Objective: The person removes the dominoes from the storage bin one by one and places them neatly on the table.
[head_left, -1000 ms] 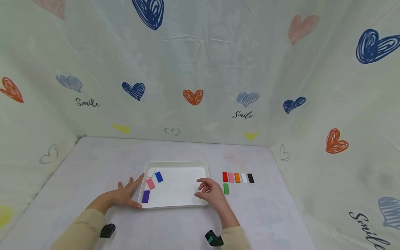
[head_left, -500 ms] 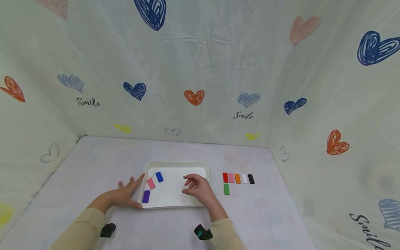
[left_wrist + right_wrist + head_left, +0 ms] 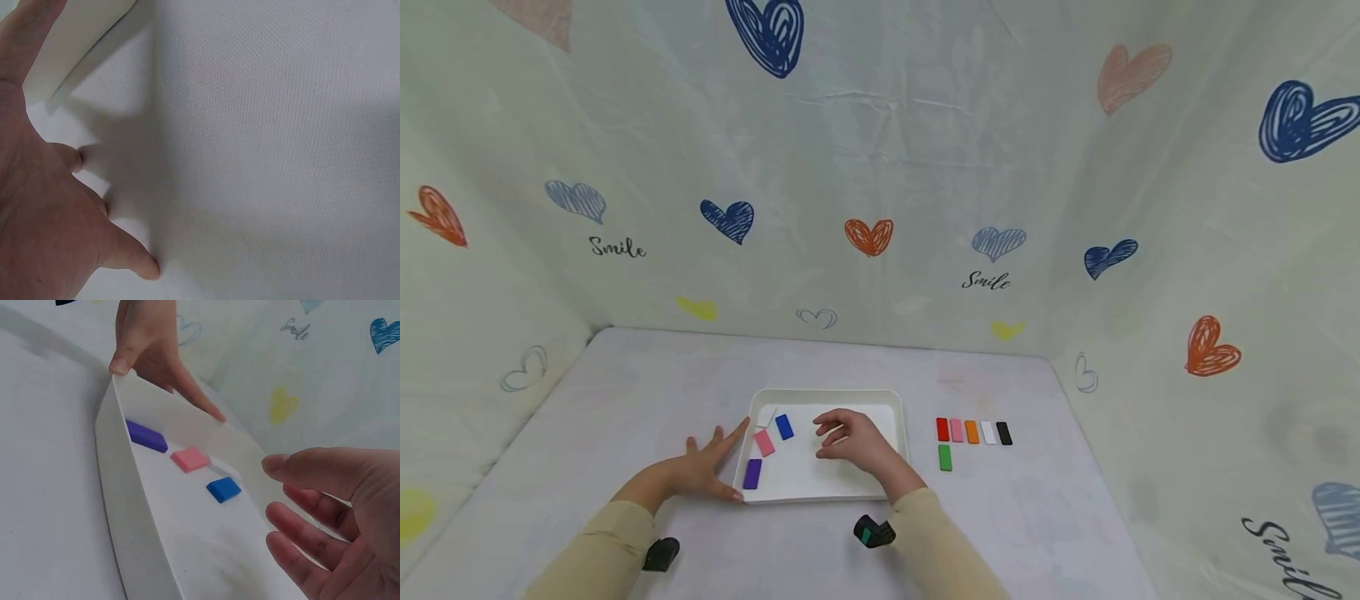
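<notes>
A shallow white tray (image 3: 820, 487) lies on the table with small coloured blocks at its left end. Inside are a purple block (image 3: 752, 473), a pink block (image 3: 763, 442), a blue block (image 3: 785, 427) and a white block (image 3: 766, 416). My left hand (image 3: 700, 471) spreads its fingers against the tray's left side, thumb and forefinger touching the rim. Above the middle of the tray hovers my right hand (image 3: 853, 442), its fingers loosely bent and nothing between them. In the right wrist view the blue block (image 3: 224, 489) is the one nearest that hand.
To the right of the tray a row of blocks lies on the table: red (image 3: 942, 429), pink (image 3: 957, 430), orange (image 3: 972, 432), white (image 3: 988, 432) and black (image 3: 1004, 433). A green block (image 3: 945, 457) lies below the red one. A heart-printed curtain (image 3: 925, 183) surrounds the table.
My right hand has moved left from the tray's right edge to over its middle. My left hand stays at the left rim, and the blocks keep their places.
</notes>
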### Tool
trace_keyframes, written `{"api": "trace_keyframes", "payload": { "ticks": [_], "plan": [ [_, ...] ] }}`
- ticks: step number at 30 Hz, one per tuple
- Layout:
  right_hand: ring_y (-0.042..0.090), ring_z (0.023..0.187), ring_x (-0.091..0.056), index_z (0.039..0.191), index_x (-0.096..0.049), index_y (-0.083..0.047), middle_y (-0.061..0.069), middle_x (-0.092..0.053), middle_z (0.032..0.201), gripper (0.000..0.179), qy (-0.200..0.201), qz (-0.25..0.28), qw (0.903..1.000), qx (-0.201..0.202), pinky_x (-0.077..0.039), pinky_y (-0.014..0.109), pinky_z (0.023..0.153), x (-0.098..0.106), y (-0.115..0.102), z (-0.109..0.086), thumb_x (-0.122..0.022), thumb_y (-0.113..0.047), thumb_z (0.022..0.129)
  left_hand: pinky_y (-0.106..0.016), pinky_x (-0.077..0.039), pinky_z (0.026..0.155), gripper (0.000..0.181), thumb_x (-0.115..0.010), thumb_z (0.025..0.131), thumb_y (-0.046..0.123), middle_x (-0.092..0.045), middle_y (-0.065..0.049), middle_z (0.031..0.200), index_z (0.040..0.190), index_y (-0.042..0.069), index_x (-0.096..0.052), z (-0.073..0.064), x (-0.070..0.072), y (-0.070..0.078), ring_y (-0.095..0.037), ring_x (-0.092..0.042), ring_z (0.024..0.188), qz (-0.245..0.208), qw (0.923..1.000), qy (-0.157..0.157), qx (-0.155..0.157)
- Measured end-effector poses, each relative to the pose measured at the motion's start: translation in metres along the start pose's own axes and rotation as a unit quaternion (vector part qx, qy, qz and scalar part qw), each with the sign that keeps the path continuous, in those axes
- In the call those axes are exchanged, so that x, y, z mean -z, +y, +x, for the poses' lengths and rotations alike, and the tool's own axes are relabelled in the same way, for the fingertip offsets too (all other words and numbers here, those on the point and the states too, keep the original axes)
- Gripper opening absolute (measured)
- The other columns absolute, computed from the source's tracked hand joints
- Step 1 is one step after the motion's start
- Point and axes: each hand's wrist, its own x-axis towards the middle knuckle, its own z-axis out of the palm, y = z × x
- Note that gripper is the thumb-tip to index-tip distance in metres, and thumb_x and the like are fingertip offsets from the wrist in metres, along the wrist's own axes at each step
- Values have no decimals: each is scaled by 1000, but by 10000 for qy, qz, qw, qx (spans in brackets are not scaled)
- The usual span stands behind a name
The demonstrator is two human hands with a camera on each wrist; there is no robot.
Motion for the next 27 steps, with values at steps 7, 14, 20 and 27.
{"api": "trace_keyframes", "payload": {
  "ticks": [7, 14, 20, 27],
  "plan": [
    [12, 87, -65, 119, -66, -6, 1, -67, 102, 41, -418, -16, 9991, -72, -56, 26, 76, -7, 3, 19, -78, -1, 80, -82, 7, 89, 124, -86, 68, 42, 9, -41, 151, 155, 8, -5, 1, 0, -2, -70, 20, 126, -17, 10000, -31, 23],
    [10, 91, -64, 118, -67, -11, -3, -66, 104, 41, -606, -134, 9980, -132, -55, 25, 82, -14, 5, 35, -79, -4, 80, -82, 7, 90, 123, -87, 68, 41, 9, -42, 150, 155, 8, -6, 2, -1, -2, -70, 20, 126, 6, 10000, 12, 59],
    [10, 101, -60, 120, -67, -11, -6, -66, 110, 46, -756, -294, 9966, -124, -51, 23, 88, -18, 3, 47, -81, -3, 78, -82, 7, 90, 123, -87, 68, 41, 9, -43, 149, 155, 7, -6, 2, 0, -2, -71, 20, 125, -6, 10000, -12, 49],
    [10, 109, -56, 120, -68, -17, -13, -64, 113, 47, -713, -605, 9955, -135, -48, 25, 94, -22, 7, 57, -84, -8, 76, -82, 6, 91, 124, -87, 68, 41, 9, -42, 150, 155, 8, -6, 2, -2, -2, -71, 20, 125, -15, 10000, 14, 24]
  ]
}}
